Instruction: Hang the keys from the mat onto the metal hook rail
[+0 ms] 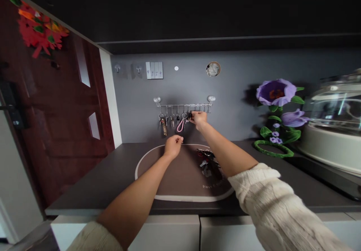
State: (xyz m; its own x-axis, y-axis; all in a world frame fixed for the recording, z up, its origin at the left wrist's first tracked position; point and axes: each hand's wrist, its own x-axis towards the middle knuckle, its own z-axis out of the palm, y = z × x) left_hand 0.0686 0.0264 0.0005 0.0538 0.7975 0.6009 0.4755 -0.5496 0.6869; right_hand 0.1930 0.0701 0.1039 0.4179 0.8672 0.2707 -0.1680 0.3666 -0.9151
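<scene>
A chrome hook rail (183,105) is fixed to the grey wall, with several key bunches hanging from it, among them a pink loop (180,125) and a brown fob (164,127). My right hand (199,120) reaches up to the rail and pinches a small dark key fob (190,115) at one hook. My left hand (173,146) hovers lower, over the oval brown mat (169,191), its fingers curled in; what they hold is hidden. A heap of keys (208,162) lies on the mat beside my right forearm.
A dark countertop (113,176) runs below the wall. Purple felt flowers (278,112) stand at the right, next to a large appliance with a glass lid (332,123). A dark red door (56,123) with a paper flower ornament is at the left. Switches and two hooks sit above the rail.
</scene>
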